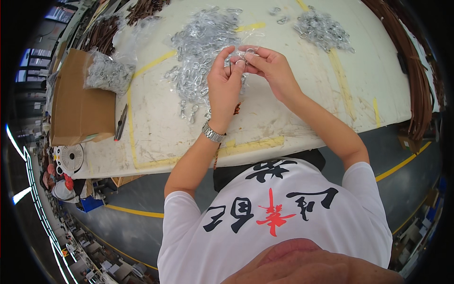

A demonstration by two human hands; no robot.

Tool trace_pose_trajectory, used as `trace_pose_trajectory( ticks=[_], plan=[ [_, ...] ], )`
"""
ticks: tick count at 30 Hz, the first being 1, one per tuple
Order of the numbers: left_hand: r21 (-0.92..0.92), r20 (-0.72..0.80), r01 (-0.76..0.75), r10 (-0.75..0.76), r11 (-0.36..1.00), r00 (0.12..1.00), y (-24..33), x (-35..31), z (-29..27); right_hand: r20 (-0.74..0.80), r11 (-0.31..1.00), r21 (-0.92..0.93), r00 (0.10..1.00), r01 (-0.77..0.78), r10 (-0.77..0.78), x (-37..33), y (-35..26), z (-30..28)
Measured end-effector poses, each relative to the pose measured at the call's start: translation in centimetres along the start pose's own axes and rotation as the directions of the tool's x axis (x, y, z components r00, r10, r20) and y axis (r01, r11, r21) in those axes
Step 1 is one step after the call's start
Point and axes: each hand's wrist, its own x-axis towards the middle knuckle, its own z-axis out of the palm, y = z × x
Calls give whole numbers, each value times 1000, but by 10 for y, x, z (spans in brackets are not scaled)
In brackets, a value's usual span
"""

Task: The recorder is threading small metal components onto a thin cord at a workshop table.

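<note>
Broad off-white bench (pixel 161 125) with yellow tape strips (pixel 255 146); on it a big heap of silvery metal fittings in clear plastic (pixel 208 35), and farther right a smaller heap of similar plastic-wrapped fittings (pixel 324 31); left hand (pixel 225 87) and right hand (pixel 278 75) meet at the fingertips near the big heap's right side; step in hand looks like close two-handed work on one piece (unwrapping or checking, can't tell which); both grips together, thumbs and fingers pinched on a small silvery metal fitting with clear film (pixel 249 52); next move seems to call for a light, steady pinch on slick film, one hand bracing; the fitting sits between the fingertips; shiny, ring-like at one end, film see-through; rest hidden by fingers.
</note>
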Motion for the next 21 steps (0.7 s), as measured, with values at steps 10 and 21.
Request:
trace_pose_trajectory(
  ticks=[10, 21],
  plan=[
    [-40, 283, 44, -31, 998, 959, 13, 28, -35, 153, 971, -220, 980, -95, 131, 5, -22, -13],
    [33, 101, -96, 92, 995, 991, 2, 15, -36, 281, 883, -451, 918, -133, 281, 5, -13, -4]
  ],
)
